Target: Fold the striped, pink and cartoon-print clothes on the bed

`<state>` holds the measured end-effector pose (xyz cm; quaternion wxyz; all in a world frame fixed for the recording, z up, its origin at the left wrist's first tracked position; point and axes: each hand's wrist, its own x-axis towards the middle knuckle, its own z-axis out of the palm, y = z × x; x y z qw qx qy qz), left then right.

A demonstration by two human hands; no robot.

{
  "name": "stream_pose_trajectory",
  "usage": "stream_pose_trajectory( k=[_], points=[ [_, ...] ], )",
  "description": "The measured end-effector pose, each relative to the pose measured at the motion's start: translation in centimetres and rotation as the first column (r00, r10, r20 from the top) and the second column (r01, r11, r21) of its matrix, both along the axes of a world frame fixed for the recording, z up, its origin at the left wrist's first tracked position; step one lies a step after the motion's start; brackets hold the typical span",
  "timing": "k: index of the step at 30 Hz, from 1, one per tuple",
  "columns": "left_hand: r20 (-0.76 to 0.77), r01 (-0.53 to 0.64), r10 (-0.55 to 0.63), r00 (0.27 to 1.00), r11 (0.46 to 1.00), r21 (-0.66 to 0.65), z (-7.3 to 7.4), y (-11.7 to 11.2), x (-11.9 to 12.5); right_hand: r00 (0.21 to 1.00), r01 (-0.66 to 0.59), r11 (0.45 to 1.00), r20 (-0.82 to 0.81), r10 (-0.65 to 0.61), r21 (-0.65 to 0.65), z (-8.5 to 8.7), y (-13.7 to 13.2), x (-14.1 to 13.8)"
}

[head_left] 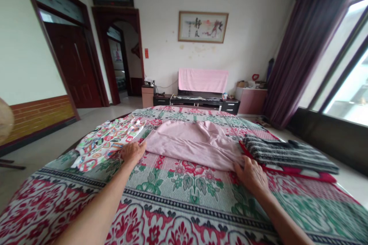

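A pink garment (193,142) lies spread flat across the middle of the bed. My left hand (132,151) rests at its near left corner, fingers curled onto the edge of the cloth. My right hand (250,173) sits at the near right corner, fingers closed on the pink fabric there. Both arms stretch forward over the floral bedspread (178,195).
A colourful patterned garment (107,141) lies left of the pink one. A striped folded cloth (287,153) on something red lies to the right. Beyond the bed stand a low dark cabinet (198,101) with a pink towel, doors at left, and a window with purple curtains at right.
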<state>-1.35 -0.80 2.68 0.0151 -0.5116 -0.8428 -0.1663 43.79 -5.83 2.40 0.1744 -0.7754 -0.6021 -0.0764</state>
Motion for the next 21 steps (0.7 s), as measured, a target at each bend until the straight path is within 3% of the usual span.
stream_pose_trajectory(
  k=[6,11,16,21],
  points=[
    [-0.037,0.066,-0.064,0.997,0.997,0.048,-0.6,0.4,0.4,1.000,0.011,0.999,-0.005,-0.011,-0.040,-0.1,0.2,1.3],
    [0.084,0.038,-0.047,0.995,0.993,0.112,0.1,-0.3,0.1,0.995,-0.032,0.999,-0.098,0.028,-0.040,0.0,0.4,1.3],
    [0.176,-0.001,-0.029,0.984,0.986,0.165,1.8,-2.2,-1.2,0.969,-0.139,0.987,-0.218,0.118,-0.085,1.8,0.6,2.1],
    [0.195,-0.054,0.013,0.981,0.977,0.207,2.5,-4.2,-3.7,0.923,-0.332,0.930,-0.256,0.286,-0.160,4.0,0.1,2.8]
  ],
)
